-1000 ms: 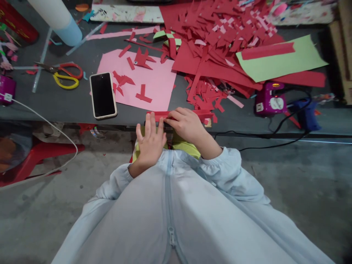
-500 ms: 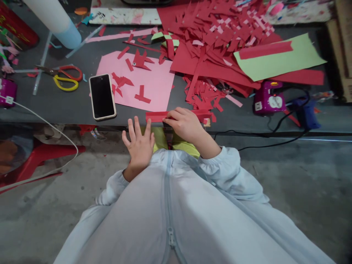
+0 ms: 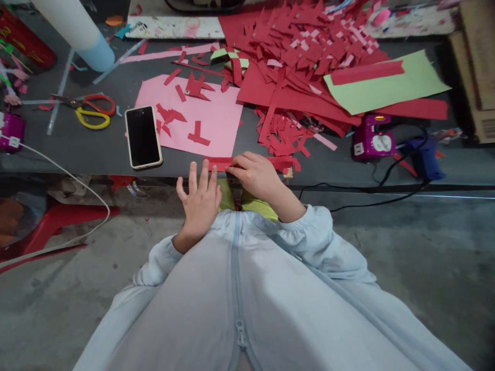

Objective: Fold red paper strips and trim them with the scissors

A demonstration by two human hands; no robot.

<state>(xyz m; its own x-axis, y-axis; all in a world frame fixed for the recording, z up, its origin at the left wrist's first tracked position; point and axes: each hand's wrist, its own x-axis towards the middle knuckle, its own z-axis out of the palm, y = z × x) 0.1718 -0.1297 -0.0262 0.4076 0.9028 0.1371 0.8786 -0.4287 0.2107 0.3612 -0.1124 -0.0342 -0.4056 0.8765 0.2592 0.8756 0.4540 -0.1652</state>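
A folded red paper strip [image 3: 218, 164] lies along the table's front edge. My right hand [image 3: 255, 175] rests over its middle, fingers curled and pressed together on the paper; part of the strip is hidden beneath it. At the strip's left end is my left hand [image 3: 201, 198], palm down with fingers stretched out and nothing held. Its fingertips reach the edge of the table, close to the paper. Just behind the strip, a pink sheet [image 3: 226, 121] carries a red paper fish shape [image 3: 197, 86] with an eye and several red scraps.
A phone [image 3: 143, 136] and scissors [image 3: 93, 109] lie to the left, near a white-and-blue bottle [image 3: 91, 44]. Cut red paper [image 3: 286, 129] is heaped behind my right hand. On the right are a green sheet [image 3: 410, 82], a purple power socket [image 3: 373, 139] and a corded blue glue gun [image 3: 424, 157].
My left hand has shifted slightly right, its fingers somewhat closer together. My right hand stays on the red strip. The whole view has drifted a little.
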